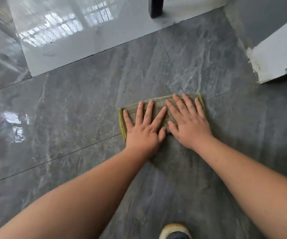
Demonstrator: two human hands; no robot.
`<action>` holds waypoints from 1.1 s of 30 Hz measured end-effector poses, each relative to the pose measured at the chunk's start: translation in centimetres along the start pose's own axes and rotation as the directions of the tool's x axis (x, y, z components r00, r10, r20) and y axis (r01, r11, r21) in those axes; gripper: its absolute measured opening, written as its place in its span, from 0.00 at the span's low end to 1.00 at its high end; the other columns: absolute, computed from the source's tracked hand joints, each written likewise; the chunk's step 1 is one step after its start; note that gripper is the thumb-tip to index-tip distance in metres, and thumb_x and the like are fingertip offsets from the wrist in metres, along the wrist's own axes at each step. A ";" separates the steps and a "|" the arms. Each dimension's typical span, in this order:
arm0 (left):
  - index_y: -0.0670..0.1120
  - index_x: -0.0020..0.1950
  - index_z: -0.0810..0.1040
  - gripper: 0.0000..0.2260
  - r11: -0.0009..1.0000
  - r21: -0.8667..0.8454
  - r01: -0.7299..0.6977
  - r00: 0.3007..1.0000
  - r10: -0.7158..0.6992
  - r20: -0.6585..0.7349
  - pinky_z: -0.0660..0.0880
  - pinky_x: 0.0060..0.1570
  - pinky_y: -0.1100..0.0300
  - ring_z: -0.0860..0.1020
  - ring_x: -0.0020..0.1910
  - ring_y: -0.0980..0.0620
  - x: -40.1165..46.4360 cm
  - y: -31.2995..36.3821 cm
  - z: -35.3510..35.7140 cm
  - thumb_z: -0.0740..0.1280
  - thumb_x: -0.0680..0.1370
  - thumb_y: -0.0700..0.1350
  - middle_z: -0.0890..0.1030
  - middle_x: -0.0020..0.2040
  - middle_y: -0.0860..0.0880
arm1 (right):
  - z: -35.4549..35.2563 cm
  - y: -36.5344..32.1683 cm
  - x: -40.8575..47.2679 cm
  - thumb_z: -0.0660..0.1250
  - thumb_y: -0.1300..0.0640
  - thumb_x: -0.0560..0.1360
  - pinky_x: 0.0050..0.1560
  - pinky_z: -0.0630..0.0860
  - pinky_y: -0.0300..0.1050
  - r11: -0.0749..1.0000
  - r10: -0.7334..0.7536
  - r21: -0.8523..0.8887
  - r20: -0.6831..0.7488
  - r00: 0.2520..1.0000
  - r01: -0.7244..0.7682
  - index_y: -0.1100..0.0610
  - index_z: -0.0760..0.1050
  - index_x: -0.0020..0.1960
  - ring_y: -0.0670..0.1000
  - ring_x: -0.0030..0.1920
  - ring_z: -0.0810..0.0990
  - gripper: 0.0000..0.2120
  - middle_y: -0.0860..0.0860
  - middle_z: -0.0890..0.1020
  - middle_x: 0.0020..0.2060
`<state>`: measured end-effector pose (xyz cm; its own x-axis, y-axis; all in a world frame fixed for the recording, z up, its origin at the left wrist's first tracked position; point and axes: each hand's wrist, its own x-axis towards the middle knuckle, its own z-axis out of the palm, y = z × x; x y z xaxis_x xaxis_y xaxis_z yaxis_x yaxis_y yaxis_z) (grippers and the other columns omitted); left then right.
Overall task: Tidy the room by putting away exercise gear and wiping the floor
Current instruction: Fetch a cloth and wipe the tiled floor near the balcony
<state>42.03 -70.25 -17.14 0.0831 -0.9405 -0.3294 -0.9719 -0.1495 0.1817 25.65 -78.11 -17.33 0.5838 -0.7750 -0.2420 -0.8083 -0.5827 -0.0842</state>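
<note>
The left hand lies flat, palm down, fingers straight and spread, pressing on the left part of the cloth. The right hand lies flat in the same manner on the right part, fingers straight and slightly fanned. The left index fingertip nearly meets the right index finger; the thumbs sit just beside each other at the cloth's near edge. Both forearms are bare and extend from the lower corners of the view.

The cloth is a folded rectangle with a coarse, matted grey-green face and a yellow-green border visible along its left and right edges. A brownish stain shows between the hands. It rests flat on the floor, right of centre.

The floor consists of large glossy dark grey tiles with pale marble-like veining and thin dark joints. Beyond the cloth lies a smooth, reflective light grey tile, on which a dark square furniture leg stands. A white panel with a rough, chipped corner sits at the right. A shoe toe with a pale rim shows at the bottom edge.
</note>
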 end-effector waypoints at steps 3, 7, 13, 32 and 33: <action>0.65 0.78 0.42 0.28 0.999 0.019 -0.034 0.999 0.034 0.002 0.35 0.69 0.28 0.39 0.79 0.45 5.3 -2.1 -2.5 0.46 0.79 0.64 0.44 0.81 0.52 | -1.3 0.5 5.1 0.50 0.39 0.77 0.78 0.44 0.60 0.999 0.041 0.018 -0.004 0.999 -0.040 0.47 0.51 0.80 0.54 0.80 0.49 0.33 0.50 0.53 0.80; 0.67 0.77 0.40 0.26 0.995 0.059 -0.075 0.997 0.073 0.034 0.36 0.70 0.29 0.38 0.79 0.47 10.4 -4.8 -5.2 0.44 0.80 0.65 0.42 0.81 0.53 | -2.4 0.2 10.4 0.47 0.39 0.79 0.77 0.37 0.58 0.993 0.117 0.019 0.015 0.993 -0.118 0.45 0.43 0.80 0.52 0.80 0.42 0.32 0.47 0.46 0.81; 0.65 0.78 0.40 0.27 0.996 0.056 -0.068 0.998 0.067 0.020 0.35 0.70 0.31 0.37 0.79 0.47 10.6 -5.2 -4.9 0.42 0.79 0.65 0.41 0.81 0.53 | -2.6 -0.4 11.0 0.45 0.40 0.80 0.77 0.36 0.59 0.990 0.139 0.008 0.042 0.989 -0.140 0.45 0.41 0.80 0.52 0.79 0.39 0.32 0.47 0.42 0.80; 0.63 0.79 0.43 0.28 0.996 0.010 -0.084 0.996 0.084 0.041 0.35 0.71 0.32 0.38 0.79 0.46 -7.9 -10.3 -0.1 0.43 0.80 0.68 0.43 0.81 0.52 | 1.2 -12.5 -2.2 0.44 0.40 0.77 0.76 0.39 0.63 0.999 0.053 -0.016 0.111 0.992 -0.051 0.54 0.48 0.81 0.60 0.79 0.45 0.36 0.56 0.49 0.80; 0.63 0.79 0.42 0.28 0.997 0.007 -0.075 0.996 0.075 0.043 0.35 0.71 0.32 0.38 0.79 0.46 -9.1 -10.6 0.2 0.43 0.80 0.68 0.43 0.81 0.52 | 1.2 -13.3 -2.8 0.45 0.40 0.77 0.76 0.40 0.64 0.999 0.037 -0.019 0.126 0.991 -0.035 0.54 0.49 0.81 0.60 0.79 0.45 0.36 0.56 0.49 0.80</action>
<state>51.54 -60.02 -16.22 0.0008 -0.9351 -0.3543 -0.9769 -0.0764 0.1997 34.65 -67.94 -16.75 0.5391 -0.7590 -0.3651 -0.8268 -0.5596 -0.0573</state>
